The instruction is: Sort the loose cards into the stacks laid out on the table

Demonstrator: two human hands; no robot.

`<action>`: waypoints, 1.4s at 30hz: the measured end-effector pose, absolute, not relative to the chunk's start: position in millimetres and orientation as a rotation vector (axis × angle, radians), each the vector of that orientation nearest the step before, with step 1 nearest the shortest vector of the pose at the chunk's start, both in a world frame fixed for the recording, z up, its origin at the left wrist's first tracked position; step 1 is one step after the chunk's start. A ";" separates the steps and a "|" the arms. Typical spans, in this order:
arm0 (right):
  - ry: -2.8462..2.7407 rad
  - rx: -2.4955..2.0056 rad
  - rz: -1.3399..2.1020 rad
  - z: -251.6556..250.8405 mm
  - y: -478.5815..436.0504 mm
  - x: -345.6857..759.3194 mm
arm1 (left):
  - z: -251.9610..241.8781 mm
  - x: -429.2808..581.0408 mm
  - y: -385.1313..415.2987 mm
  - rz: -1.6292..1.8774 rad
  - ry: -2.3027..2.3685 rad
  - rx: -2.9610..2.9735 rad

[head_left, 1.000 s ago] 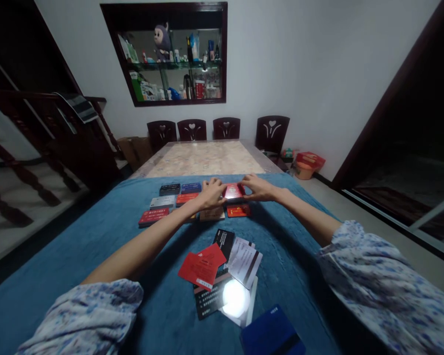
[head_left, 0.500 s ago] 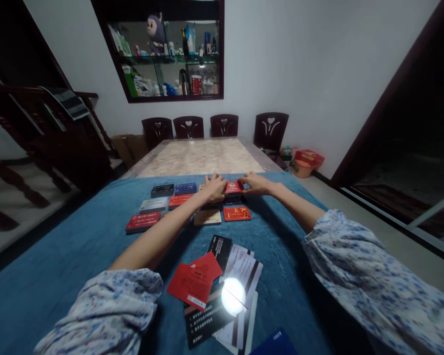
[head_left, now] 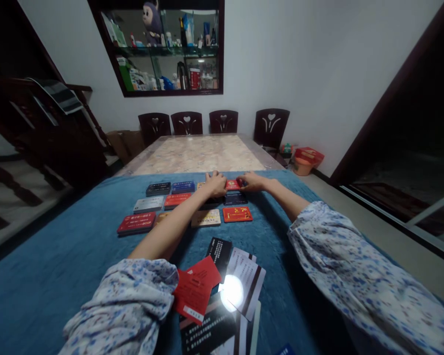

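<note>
The red card stack (head_left: 232, 185) is between the left hand (head_left: 216, 184) and the right hand (head_left: 252, 182), their fingers curled narrowly at its two ends; whether either grips firmly, I cannot tell. Just nearer than the red card stack is a dark card stack (head_left: 236, 199), then an orange-red card stack (head_left: 237, 214), with loose cards (head_left: 247, 283) nearer still. Beyond it stretches the counter (head_left: 207, 150).

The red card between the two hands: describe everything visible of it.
The red card shows a plastic-looking face with a small yellowish emblem. It sits roughly level at the far row's right end, beyond a dark card, with the left hand and right hand seemingly touching opposite edges. Its thickness is unclear.
</note>
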State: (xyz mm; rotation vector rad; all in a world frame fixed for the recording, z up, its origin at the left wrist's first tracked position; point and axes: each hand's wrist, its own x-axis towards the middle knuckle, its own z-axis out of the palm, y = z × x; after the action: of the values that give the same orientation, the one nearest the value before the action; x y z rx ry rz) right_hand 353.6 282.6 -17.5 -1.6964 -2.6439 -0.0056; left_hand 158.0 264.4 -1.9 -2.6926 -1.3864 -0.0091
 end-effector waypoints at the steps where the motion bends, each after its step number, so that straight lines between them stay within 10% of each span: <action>1: -2.647 -1.691 -0.002 -18.3 283.6 353.9 | -2.8 158.4 265.8 -0.002 -1.388 -2.696; 42: -2.509 -1.619 -0.174 -2.7 205.6 352.0 | 8.2 137.4 222.6 -0.232 -1.101 -2.691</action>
State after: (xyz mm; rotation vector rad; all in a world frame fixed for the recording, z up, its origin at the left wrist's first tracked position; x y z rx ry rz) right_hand 352.0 205.6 -2.7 -1.6186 -2.5091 -0.1742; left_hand 137.4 222.6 8.2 -2.6913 -1.1010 -0.2320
